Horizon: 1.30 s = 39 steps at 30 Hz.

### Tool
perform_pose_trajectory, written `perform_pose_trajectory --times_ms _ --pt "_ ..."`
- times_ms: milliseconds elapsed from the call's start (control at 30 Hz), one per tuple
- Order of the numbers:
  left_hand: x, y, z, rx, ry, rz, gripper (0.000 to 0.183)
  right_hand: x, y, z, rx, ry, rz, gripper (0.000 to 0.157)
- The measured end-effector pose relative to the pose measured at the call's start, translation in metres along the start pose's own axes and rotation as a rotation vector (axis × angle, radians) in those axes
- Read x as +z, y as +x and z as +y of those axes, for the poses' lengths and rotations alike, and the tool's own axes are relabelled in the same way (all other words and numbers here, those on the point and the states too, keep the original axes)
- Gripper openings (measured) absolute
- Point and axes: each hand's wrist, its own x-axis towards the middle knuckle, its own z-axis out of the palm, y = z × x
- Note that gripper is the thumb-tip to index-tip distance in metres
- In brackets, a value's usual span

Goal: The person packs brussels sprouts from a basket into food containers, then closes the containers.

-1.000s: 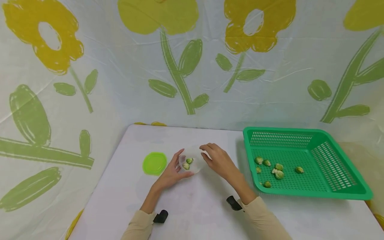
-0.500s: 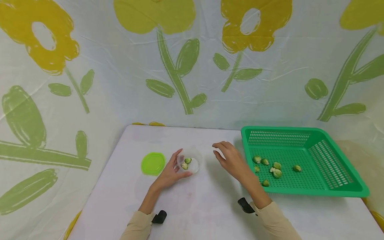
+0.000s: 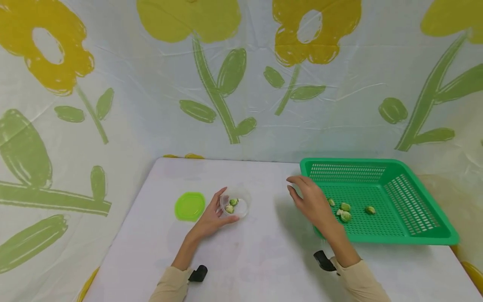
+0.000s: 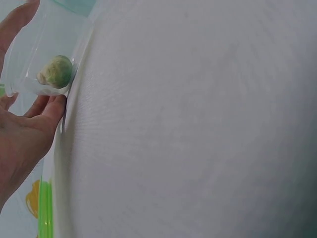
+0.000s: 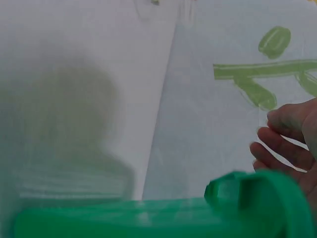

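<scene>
- Wears beige sleeves (image 3: 171, 285) nearest of all, below both grips, with a small black camera (image 3: 198, 273) at each wrist.
- Spreads a white worktop (image 3: 249, 264) under and between the grips.
- Curves the left grip (image 3: 211, 218) around a clear tub (image 3: 242, 208), clamped on its left wall with thumb on the near side and fingers on the far side.
- Contains two Brussels sprouts (image 3: 229, 208), close together inside the tub, on the side toward the left grip.
- Has a lime-green lid (image 3: 190, 206) flat on the worktop, just left of the left grip.
- Hovers the right grip (image 3: 313, 203) well to the right of the tub, with bent fingers and with thumb and fingertips apart.
- Overlaps the left rim of a green basket (image 3: 400, 239) with the right grip in the head view; cannot tell whether touching.
- Shows at least four loose sprouts (image 3: 370, 210) on the basket floor, right of the right grip, three near it and one farther off.
- Hangs a pale cloth (image 3: 158, 84) beyond both grips, printed with yellow flowers and green leaves.
</scene>
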Motion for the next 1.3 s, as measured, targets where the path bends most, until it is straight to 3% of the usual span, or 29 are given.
perform_pose_trajectory --times_ms 533,900,1133,1300 --pt "0.0 -0.002 0.001 -0.006 -0.018 0.001 0.106 -0.028 -0.025 0.031 0.076 0.014 0.015 0.027" --pt "0.0 0.0 0.001 -0.004 -0.023 -0.009 0.107 -0.038 -0.048 0.052 0.138 -0.038 -0.002 0.03" --pt "0.0 0.0 0.001 0.0 -0.028 -0.005 0.107 -0.044 -0.058 0.067 0.165 -0.101 -0.045 0.032" --pt "0.0 0.0 0.0 -0.002 -0.028 -0.008 0.107 -0.052 -0.063 0.076 0.197 -0.117 -0.126 0.03"
